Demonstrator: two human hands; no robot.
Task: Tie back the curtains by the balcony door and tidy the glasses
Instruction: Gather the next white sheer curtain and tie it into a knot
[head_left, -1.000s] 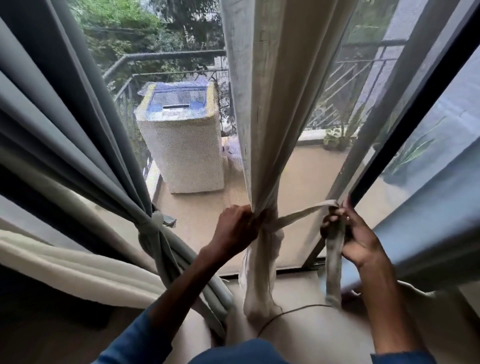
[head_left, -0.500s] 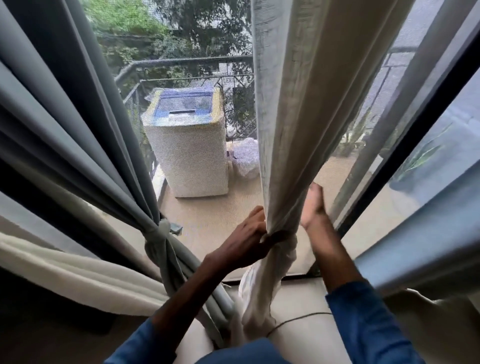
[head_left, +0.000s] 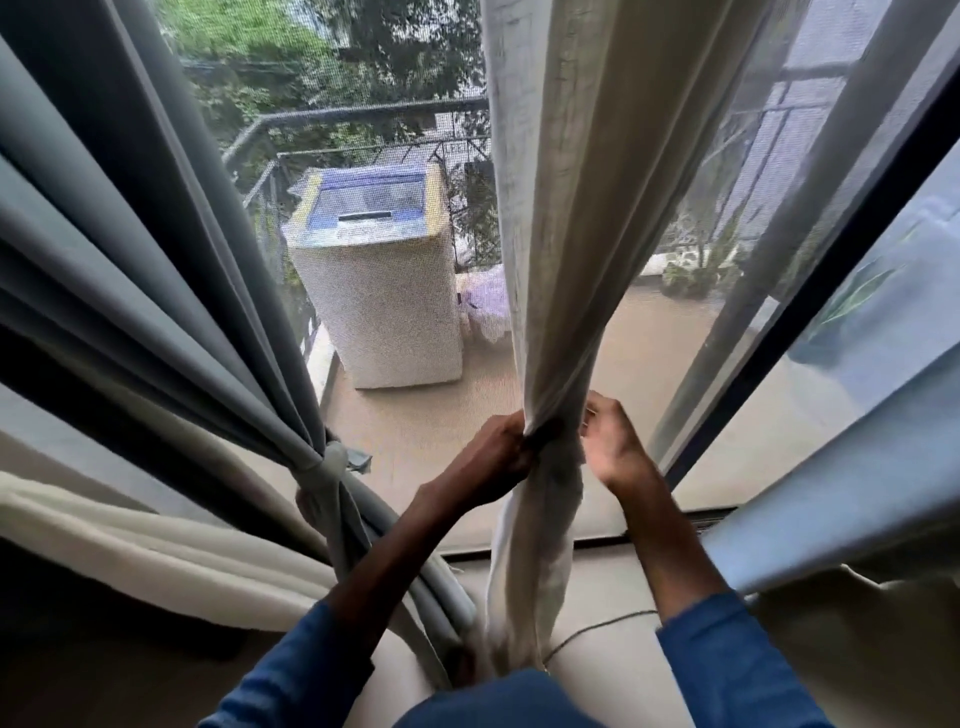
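**Cream curtain gathered at the balcony door**

The glass balcony door (head_left: 769, 322) filled most of the view, its dark frame running up the right side. Against its left part hung the grey curtain (head_left: 130, 249), already bunched and bound with a pale tie (head_left: 332, 465) near its lower end. Outside on the balcony floor stood a white washing machine (head_left: 384, 312) with a blue and yellow top, close to the railing (head_left: 337, 114).

The cream curtain (head_left: 587, 208) hung down the middle of the door, drawn into a narrow bundle at the level of the hands and loose again below, where its end reached the floor. The left hand (head_left: 488, 457) was closed in a fist around the gathered fabric from the left side. The right hand (head_left: 615, 441) was at the bundle's right side, fingers curled and partly open; whether it actually gripped the cloth could not be told. Both forearms wore blue sleeves (head_left: 727, 660). No glasses appeared anywhere in the frame
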